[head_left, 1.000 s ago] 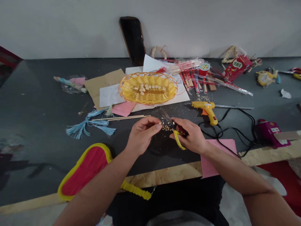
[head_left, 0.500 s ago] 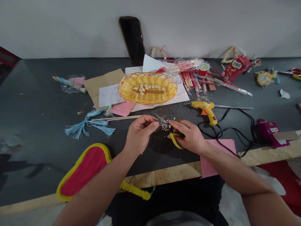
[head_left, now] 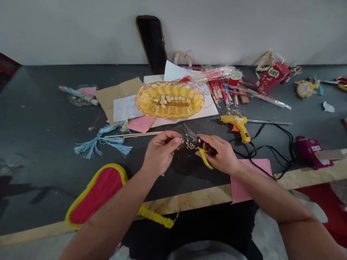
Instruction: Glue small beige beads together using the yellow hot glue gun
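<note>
My right hand [head_left: 219, 151] grips a pair of scissors [head_left: 204, 155] with yellow on the handle, its blades pointing up and left. My left hand [head_left: 162, 151] is closed in a pinch at thumb and forefinger, just left of the blades; what lies between the fingertips is too small to make out. Small pale cut pieces [head_left: 191, 145] are scattered on the dark table between both hands. Behind them, a yellow woven basket [head_left: 173, 112] holds small pale flower-like clusters [head_left: 163, 102].
A yellow glue gun [head_left: 235, 121] with a black cable lies to the right. Two thin sticks [head_left: 141, 134] and a blue tassel [head_left: 90, 146] are at left, above a red and yellow paddle-shaped piece [head_left: 97, 195]. A phone [head_left: 152, 43] leans on the wall.
The scissors and my right hand have moved slightly right, away from my left fingertips. More of the small cut pieces now shows between the hands.
</note>
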Demonstrator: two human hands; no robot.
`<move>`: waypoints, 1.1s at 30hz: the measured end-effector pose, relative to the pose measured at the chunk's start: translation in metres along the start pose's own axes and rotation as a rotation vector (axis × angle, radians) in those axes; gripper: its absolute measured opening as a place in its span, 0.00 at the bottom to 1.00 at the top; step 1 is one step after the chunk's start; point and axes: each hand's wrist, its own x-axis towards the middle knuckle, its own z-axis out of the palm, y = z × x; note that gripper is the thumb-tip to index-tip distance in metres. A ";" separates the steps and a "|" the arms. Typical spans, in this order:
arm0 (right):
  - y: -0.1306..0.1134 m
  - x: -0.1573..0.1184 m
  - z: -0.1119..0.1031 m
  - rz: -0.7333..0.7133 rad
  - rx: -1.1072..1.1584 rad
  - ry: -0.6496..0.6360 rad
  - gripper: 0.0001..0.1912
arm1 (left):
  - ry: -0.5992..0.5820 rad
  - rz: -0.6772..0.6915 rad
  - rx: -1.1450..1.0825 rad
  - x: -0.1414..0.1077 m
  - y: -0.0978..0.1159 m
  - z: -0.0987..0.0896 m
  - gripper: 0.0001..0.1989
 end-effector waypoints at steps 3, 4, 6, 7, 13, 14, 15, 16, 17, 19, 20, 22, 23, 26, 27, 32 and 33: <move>0.000 0.000 0.000 0.002 -0.002 -0.007 0.20 | -0.013 -0.039 -0.036 0.000 0.001 0.000 0.14; 0.000 0.000 0.001 0.000 -0.001 -0.014 0.20 | -0.021 -0.052 -0.041 0.001 0.002 0.000 0.14; 0.000 0.000 0.001 -0.014 -0.004 -0.026 0.20 | -0.038 -0.071 -0.051 0.000 0.002 -0.001 0.13; 0.000 0.000 0.002 -0.029 -0.010 -0.028 0.20 | -0.046 -0.079 -0.057 0.000 0.002 -0.001 0.13; -0.001 -0.001 0.004 -0.111 -0.076 -0.028 0.21 | -0.078 -0.143 -0.112 0.000 -0.001 -0.003 0.14; -0.001 -0.001 0.004 -0.113 -0.086 -0.032 0.22 | -0.082 -0.157 -0.120 0.000 -0.002 -0.003 0.14; 0.000 -0.001 0.004 -0.114 -0.096 -0.038 0.22 | -0.088 -0.169 -0.126 0.000 -0.002 -0.003 0.14; -0.001 -0.001 0.004 -0.114 -0.105 -0.043 0.22 | -0.093 -0.177 -0.132 0.000 -0.003 -0.003 0.14; -0.001 -0.001 0.005 -0.113 -0.112 -0.045 0.22 | -0.097 -0.182 -0.138 0.000 -0.003 -0.003 0.14; -0.001 -0.001 0.005 -0.115 -0.118 -0.042 0.21 | -0.101 -0.187 -0.142 0.000 -0.003 -0.003 0.14; -0.001 -0.001 0.005 -0.119 -0.118 -0.040 0.21 | -0.103 -0.187 -0.141 0.000 -0.003 -0.003 0.14; -0.001 -0.002 0.005 -0.124 -0.116 -0.041 0.21 | -0.114 -0.191 -0.134 0.000 -0.003 -0.003 0.14; -0.001 -0.001 0.005 -0.124 -0.117 -0.044 0.21 | -0.124 -0.192 -0.131 0.000 -0.004 -0.003 0.14; -0.001 -0.001 0.005 -0.121 -0.132 -0.040 0.21 | -0.160 -0.201 -0.127 0.000 -0.004 -0.003 0.14; -0.002 -0.001 0.004 -0.123 -0.134 -0.035 0.21 | -0.164 -0.206 -0.125 0.000 -0.004 -0.004 0.14; -0.002 -0.001 0.003 -0.146 -0.124 -0.023 0.20 | -0.171 -0.216 -0.090 -0.001 -0.004 -0.006 0.15; -0.002 -0.001 0.003 -0.147 -0.127 -0.024 0.20 | -0.177 -0.212 -0.084 -0.001 -0.004 -0.006 0.15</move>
